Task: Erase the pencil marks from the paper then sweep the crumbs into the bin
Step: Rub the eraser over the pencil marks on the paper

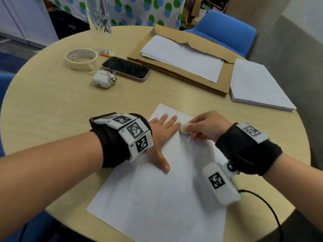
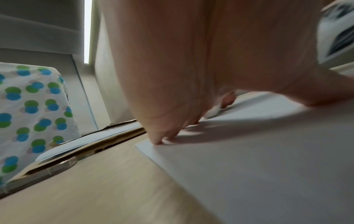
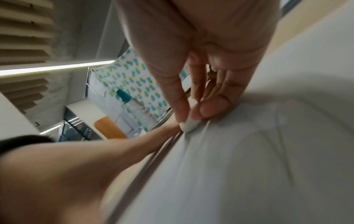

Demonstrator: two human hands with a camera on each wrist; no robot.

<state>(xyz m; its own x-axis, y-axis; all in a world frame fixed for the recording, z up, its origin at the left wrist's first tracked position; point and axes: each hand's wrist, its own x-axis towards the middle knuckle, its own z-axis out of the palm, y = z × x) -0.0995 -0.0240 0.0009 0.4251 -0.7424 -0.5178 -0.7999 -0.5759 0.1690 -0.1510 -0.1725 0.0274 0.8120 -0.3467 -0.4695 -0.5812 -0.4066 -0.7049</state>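
Note:
A white sheet of paper with faint pencil outlines lies on the round wooden table in front of me. My left hand lies flat on its upper left part, fingers straight and spread, holding it down. My right hand pinches a small white eraser and presses it on the paper right beside the left fingertips. In the right wrist view the eraser sits between thumb and fingers, its tip on the paper. The left wrist view shows my fingers on the paper's corner. No bin is in view.
Behind the sheet lie a phone, a white earbud case, a roll of masking tape, a pencil, a brown envelope with papers and a paper stack. A clear bottle stands at the back. Blue chairs surround the table.

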